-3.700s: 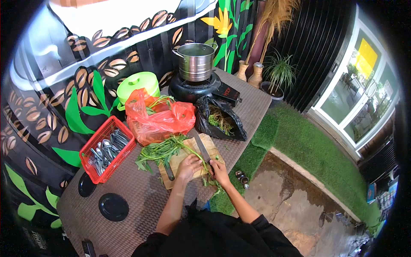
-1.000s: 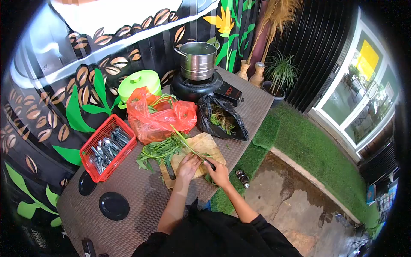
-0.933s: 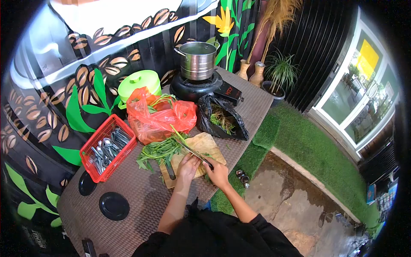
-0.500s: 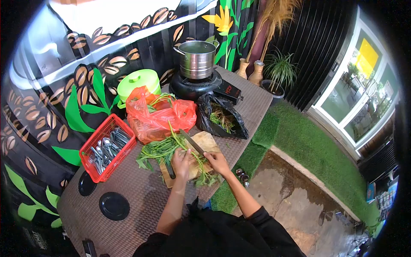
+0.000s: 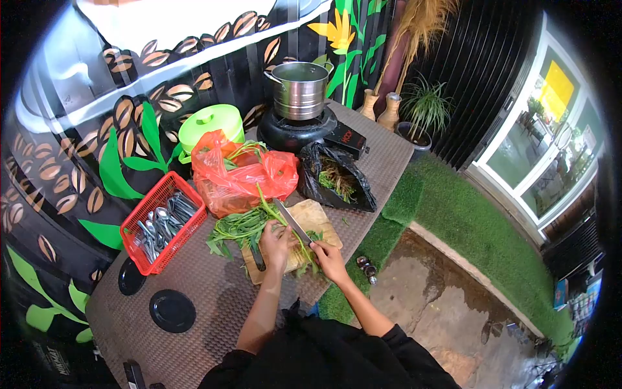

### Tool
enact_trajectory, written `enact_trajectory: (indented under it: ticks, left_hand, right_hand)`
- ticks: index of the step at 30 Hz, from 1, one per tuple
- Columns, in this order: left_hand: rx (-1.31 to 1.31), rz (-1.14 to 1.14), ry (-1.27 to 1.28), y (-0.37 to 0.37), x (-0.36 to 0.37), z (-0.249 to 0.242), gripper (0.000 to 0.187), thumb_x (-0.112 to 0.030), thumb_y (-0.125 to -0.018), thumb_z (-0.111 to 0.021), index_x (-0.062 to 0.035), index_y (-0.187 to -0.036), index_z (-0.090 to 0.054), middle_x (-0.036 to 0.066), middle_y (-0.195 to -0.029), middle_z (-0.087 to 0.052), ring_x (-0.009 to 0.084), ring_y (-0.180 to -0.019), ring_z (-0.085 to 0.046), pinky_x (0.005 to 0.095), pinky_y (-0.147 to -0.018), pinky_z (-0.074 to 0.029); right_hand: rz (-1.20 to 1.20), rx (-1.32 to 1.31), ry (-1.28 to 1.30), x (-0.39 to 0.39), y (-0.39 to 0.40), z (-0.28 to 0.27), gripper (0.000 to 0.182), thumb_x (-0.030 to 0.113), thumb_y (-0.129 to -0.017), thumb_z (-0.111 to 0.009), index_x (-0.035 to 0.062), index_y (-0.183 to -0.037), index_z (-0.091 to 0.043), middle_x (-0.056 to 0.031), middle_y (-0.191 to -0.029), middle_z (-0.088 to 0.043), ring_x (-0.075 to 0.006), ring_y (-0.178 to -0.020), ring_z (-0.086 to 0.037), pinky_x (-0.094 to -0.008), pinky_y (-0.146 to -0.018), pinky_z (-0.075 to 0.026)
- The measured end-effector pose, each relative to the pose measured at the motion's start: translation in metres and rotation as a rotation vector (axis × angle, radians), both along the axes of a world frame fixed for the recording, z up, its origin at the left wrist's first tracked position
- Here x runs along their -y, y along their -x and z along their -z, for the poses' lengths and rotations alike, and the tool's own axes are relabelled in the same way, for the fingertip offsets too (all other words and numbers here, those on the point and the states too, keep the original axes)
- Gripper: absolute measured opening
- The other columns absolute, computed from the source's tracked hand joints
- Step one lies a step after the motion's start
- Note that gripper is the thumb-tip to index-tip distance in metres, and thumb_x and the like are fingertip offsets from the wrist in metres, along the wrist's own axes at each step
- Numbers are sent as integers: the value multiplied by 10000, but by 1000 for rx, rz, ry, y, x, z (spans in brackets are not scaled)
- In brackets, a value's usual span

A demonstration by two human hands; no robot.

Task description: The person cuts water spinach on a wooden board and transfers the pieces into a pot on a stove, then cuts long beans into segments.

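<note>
left fingers: curled at the long, leafy green stems; grip unclear
right fingers: closed round the handle of the long-bladed metal knife
rectangular wooden board: beneath both hands' fingers

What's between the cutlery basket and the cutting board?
A heap of leafy greens lies between the red basket and the board, shown in the head view.

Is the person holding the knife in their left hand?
No, the knife is in the right hand, over the wooden board.
</note>
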State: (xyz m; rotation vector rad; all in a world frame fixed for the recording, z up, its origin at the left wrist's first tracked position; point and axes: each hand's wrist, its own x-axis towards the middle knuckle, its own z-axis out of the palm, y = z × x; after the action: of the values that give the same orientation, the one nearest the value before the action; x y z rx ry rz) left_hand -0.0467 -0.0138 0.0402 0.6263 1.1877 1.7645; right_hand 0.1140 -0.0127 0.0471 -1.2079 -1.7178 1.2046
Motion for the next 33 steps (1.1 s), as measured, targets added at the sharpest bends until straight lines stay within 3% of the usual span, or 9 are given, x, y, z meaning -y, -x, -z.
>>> enact_trajectory:
  ticks: [4, 7, 13, 16, 22, 28, 31, 32, 33]
  left_hand:
    - [68, 33, 30, 0, 0, 2, 355, -53, -840, -624, -50, -1099, -381, 133, -937, -560, 196, -792, -601, 326, -602, -563]
    - [171, 89, 87, 1, 1, 1, 376, -59, -841, -626, -29, -1126, -382, 152, -983, -547, 212, -834, -596, 345, -662, -565]
    - [425, 339, 51, 7, -4, 21, 421, 35, -839, -580, 82, -1196, -361, 184, -1088, -523, 249, -986, -576, 358, -873, -513]
    - [394, 292, 55, 7, -5, 30, 403, 79, -838, -543, 88, -1202, -368, 188, -1107, -518, 260, -1013, -572, 347, -898, -501]
    - [422, 195, 26, 3, -6, 33, 359, 84, -848, -513, 75, -1191, -404, 178, -1104, -523, 257, -1008, -571, 358, -886, -504]
    - [292, 138, 7, 10, -3, 19, 362, 42, -825, -590, 39, -1153, -436, 141, -1083, -540, 222, -974, -576, 313, -845, -508]
    - [196, 116, 75, 12, 6, 8, 383, 5, -815, -629, 22, -1147, -439, 126, -1050, -548, 200, -940, -578, 300, -786, -523]
    - [164, 84, 87, 11, 7, 3, 381, -13, -823, -628, 13, -1150, -435, 123, -1022, -555, 200, -916, -582, 313, -758, -533]
    - [134, 50, 95, 10, 6, 0, 379, -30, -830, -628, 4, -1152, -431, 121, -993, -561, 199, -892, -585, 326, -729, -542]
  right_hand:
    - [26, 81, 7, 0, -3, 3, 345, 326, -878, -538, 70, -1092, -627, -155, -809, -657, -242, -752, -632, -330, -704, -460]
    - [10, -6, 5, -3, -4, 4, 354, 336, -877, -542, 99, -1128, -617, -164, -910, -662, -238, -853, -639, -320, -774, -460]
    - [33, -42, -83, -1, -1, 4, 362, 361, -878, -546, 131, -1150, -608, -157, -981, -655, -256, -896, -637, -328, -809, -458]
    - [128, 101, -320, 5, 3, -5, 315, 283, -874, -581, 73, -1107, -622, -99, -912, -679, -221, -746, -651, -295, -699, -486]
    - [166, 311, -323, 11, 14, -26, 285, 279, -844, -597, 109, -1067, -643, -147, -891, -657, -311, -758, -639, -347, -665, -498]
    - [194, 386, -324, -8, 20, -34, 312, 334, -838, -591, 102, -1034, -661, -145, -873, -661, -294, -746, -647, -354, -659, -496]
    - [50, 189, -330, -34, 15, -16, 332, 353, -841, -577, 86, -1016, -668, -139, -857, -668, -289, -743, -653, -360, -651, -494]
    - [21, 140, -380, -41, 16, -7, 352, 357, -856, -557, 43, -974, -666, -132, -736, -657, -239, -626, -640, -351, -586, -469]
    - [24, 144, -381, -45, 14, -10, 352, 357, -856, -557, 43, -974, -666, -132, -736, -657, -239, -626, -640, -351, -586, -469]
